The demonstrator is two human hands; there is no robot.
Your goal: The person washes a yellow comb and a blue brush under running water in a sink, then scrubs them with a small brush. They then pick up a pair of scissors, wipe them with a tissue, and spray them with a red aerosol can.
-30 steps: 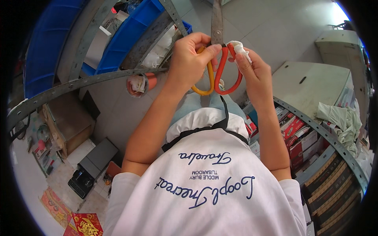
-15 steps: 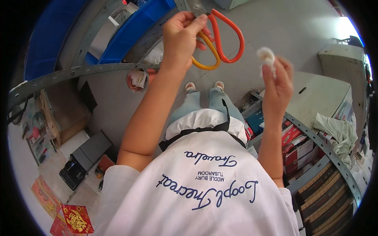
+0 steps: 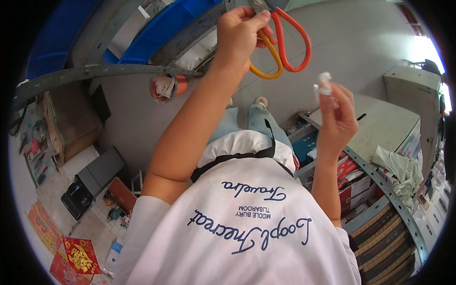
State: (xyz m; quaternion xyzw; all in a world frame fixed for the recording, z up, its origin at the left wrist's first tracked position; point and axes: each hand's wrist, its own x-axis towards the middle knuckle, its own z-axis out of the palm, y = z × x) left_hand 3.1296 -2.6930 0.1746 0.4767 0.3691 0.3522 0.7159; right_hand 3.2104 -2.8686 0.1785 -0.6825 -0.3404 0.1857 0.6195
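High in the view, my left hand [image 3: 239,38] is closed around the pivot of a pair of scissors [image 3: 308,50]. One handle loop is orange-red, the other yellow, and both hang out to the right of my fingers. The blades run up past the top edge, mostly out of sight. Lower on the right, my right hand [image 3: 338,116] pinches a small crumpled white scrap [image 3: 324,86] between thumb and fingers. Whether it is paper, plastic or cloth is not clear. A stretch of grey floor separates the scrap from the scissors.
Metal shelving with blue bins [image 3: 164,28] stands at upper left. An orange waste bin [image 3: 181,84] holds rubbish on the floor. To the right are a pale cabinet [image 3: 389,114], a rumpled light cloth [image 3: 396,164] and a perforated metal shelf edge [image 3: 380,178] with boxes beside it.
My left hand has shifted right with the scissors and slightly up. My right hand has come a little lower, still pinching the white scrap. The whole view has moved slightly.
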